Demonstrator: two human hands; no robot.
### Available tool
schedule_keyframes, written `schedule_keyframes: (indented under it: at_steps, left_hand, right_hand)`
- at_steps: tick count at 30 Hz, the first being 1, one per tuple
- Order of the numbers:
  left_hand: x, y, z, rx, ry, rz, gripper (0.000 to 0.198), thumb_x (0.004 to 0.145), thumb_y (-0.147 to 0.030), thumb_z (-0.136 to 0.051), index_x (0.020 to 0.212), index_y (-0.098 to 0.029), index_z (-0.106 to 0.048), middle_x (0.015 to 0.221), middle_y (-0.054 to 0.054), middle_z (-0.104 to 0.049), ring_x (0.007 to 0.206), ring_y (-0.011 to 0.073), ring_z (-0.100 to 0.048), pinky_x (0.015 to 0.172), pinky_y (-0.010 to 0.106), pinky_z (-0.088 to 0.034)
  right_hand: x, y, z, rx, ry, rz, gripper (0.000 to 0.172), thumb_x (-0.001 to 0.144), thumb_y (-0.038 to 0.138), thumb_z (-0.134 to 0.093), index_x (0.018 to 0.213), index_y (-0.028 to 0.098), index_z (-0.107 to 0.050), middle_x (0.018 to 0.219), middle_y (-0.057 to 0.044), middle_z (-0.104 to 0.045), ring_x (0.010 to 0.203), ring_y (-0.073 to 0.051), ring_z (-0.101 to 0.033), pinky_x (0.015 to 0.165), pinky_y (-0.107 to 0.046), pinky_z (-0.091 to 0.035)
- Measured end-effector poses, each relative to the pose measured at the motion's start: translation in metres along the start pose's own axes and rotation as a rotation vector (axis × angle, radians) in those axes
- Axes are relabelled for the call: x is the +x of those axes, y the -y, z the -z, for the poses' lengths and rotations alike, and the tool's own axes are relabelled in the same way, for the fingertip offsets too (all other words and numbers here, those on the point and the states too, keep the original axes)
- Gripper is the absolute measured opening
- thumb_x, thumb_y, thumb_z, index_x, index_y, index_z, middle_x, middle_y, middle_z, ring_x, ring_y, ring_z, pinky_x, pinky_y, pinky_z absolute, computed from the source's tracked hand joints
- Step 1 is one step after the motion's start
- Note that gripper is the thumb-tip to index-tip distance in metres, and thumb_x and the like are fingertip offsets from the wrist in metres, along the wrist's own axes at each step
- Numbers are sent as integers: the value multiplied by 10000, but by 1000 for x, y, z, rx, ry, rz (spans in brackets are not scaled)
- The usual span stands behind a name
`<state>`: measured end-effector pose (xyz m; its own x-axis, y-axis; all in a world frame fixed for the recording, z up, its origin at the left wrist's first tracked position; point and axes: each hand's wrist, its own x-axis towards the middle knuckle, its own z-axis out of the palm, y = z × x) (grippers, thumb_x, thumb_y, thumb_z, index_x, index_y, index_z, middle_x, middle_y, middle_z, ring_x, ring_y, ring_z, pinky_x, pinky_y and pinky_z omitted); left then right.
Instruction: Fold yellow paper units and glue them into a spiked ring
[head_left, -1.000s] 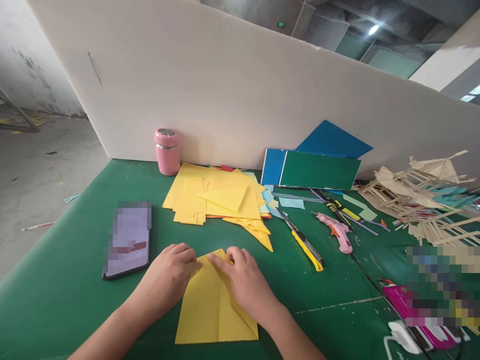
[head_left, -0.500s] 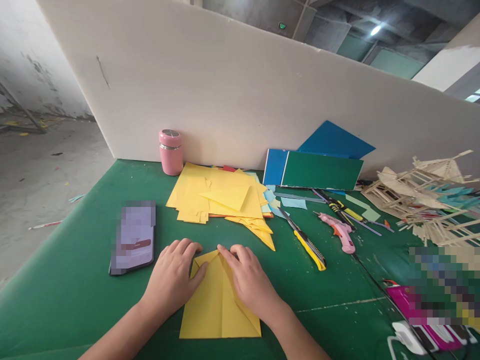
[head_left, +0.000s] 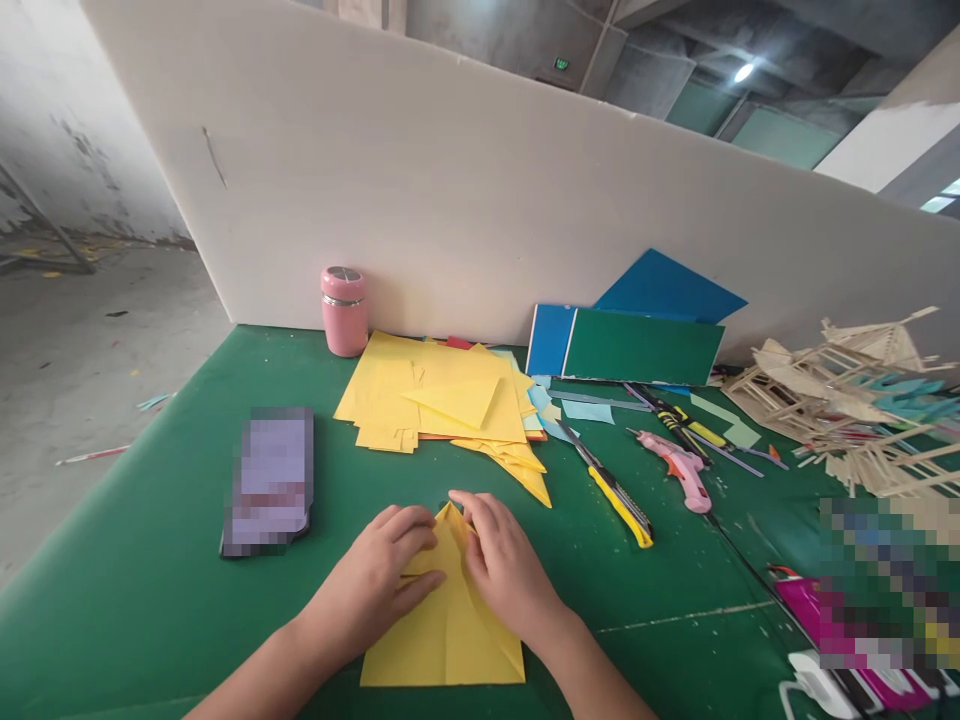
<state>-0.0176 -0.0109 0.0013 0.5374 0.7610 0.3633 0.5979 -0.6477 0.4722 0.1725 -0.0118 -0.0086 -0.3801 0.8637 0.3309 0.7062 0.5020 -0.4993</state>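
On the desk (head_left: 150,600) up front, the yellow paper (head_left: 450,640) now comes to a point on top. Left hand (head_left: 390,575) and right hand (head_left: 502,565) have slid together, fingers flat, pressing the folds, gripping nothing.

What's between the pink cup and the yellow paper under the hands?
A pile of yellow sheets lies between the pink cup and the folded paper, seen in the head view.

My left hand (head_left: 379,578): palm down, fingers (head_left: 411,522) loosely bent, forearm bare. My right hand (head_left: 504,568): palm down, fingers extended, close alongside.
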Motion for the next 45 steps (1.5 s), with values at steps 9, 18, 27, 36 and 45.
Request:
schedule_keyframes:
  at_steps: [9,18,27,36,45]
  left_hand:
    - [1,-2,4,53,84,-21,320,922,-125,-372,923,-194,-685,1088,84,-665,864,198,-637,753,318,-550]
    - [1,-3,9,26,163,-85,339,954,-142,-347,1018,-193,-677,1036,66,-703,853,183,-648,790,299,-546]
    - [6,-5,22,-29,168,-157,336,838,-50,-426,921,-231,-696,979,60,-664,1015,231,-553,887,353,-490]
    - [2,-9,24,-33,289,-178,384,815,-44,-450,1031,-278,-665,996,43,-626,928,207,-562,828,327,-503]
    - [-8,-20,-1,227,336,-91,504,775,-17,-430,1182,-269,-589,1046,76,-611,876,238,-570,746,360,-538]
  right_hand:
    - [3,6,7,-46,-25,8,386,914,84,-342,1245,203,-501,925,-75,-665,868,-217,-618,734,-371,-549]
    - [2,11,12,-178,52,62,417,938,115,-338,1317,190,-493,872,-92,-668,850,-238,-600,705,-382,-519]
    - [3,10,10,8,219,191,521,935,119,-367,1438,240,-305,1264,-60,-605,1171,-253,-515,953,-459,-449]
    - [3,0,16,175,266,238,611,933,153,-436,1469,287,-177,1396,-28,-492,1288,-167,-433,1102,-434,-325]
    - [8,-23,26,51,-148,-6,434,916,124,-373,1333,229,-435,1120,-86,-648,1036,-213,-600,881,-404,-515]
